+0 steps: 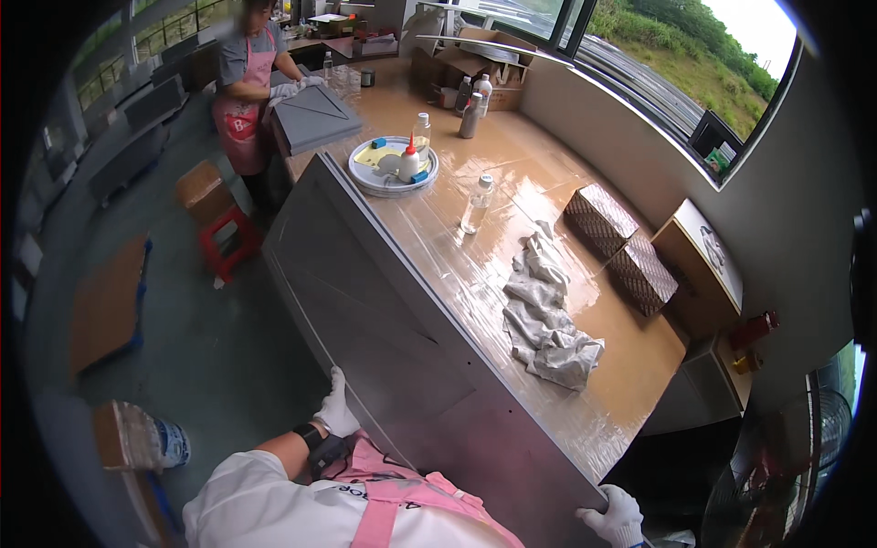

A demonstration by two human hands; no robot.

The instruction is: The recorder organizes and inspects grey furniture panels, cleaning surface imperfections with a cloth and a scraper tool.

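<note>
A large dark grey panel [365, 274], long and flat-faced, is tilted against the near edge of the covered table. My left hand [337, 407], in a white glove, grips the panel's lower-left edge, the thumb lying along its rim. At the panel's right end my right hand [614, 519], gloved too, holds the corner; some of its fingers are hidden. Nearest on the tabletop lies a crumpled grey-white cloth [548, 315]. Left of the cloth stands a clear bottle [477, 205] with a white cap.
A round tray [361, 183] holds a red-tipped squeeze bottle [409, 165]. Two patterned boxes [600, 220] sit by the wall. Across the table a co-worker in a pink apron [239, 128] handles another grey panel [315, 119]. A red stool [228, 245] and a plastic-wrapped bucket [164, 440] stand on the floor.
</note>
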